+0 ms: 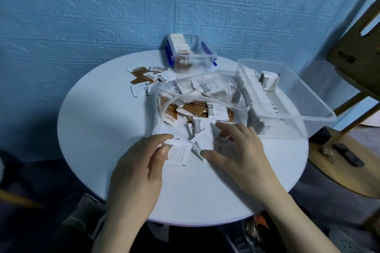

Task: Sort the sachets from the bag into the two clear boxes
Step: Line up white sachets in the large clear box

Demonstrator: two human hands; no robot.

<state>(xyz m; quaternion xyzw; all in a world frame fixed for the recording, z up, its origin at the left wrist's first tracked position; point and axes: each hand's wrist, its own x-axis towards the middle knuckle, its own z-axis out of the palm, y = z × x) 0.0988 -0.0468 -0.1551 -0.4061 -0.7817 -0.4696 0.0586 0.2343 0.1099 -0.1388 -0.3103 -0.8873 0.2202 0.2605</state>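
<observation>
Both hands are working at the near edge of the round white table (102, 139), side by side but not touching each other. The left hand (141, 162) is pinching a small stack of white sachets (176, 153) between thumb and fingers, holding it just above the tabletop. The right hand (236, 150) is lying over the loose white sachets (202, 139) spilling from the mouth of the bag, its thumb stretching left toward the held stack and its fingers curling down onto the pile; whether it is actually gripping one I cannot tell. The clear plastic bag (197, 96) is lying in the middle of the table with its opening facing the person, and it is holding a jumble of brown and white sachets. To the right, touching the bag, the large clear box (298, 96) is sitting with a long row of white sachets standing on edge along its left wall, plus 1 small bundle leaning further back. At the far side, near the blue brick-pattern wall (82, 16), the small clear box (185, 55) with blue clips is holding brown sachets standing upright. Just left of that box, a scatter of brown and white sachets (144, 79) is lying flat on the table, beside the back of the bag. A wooden piece of furniture (353, 47) is standing off to the right of the table.
</observation>
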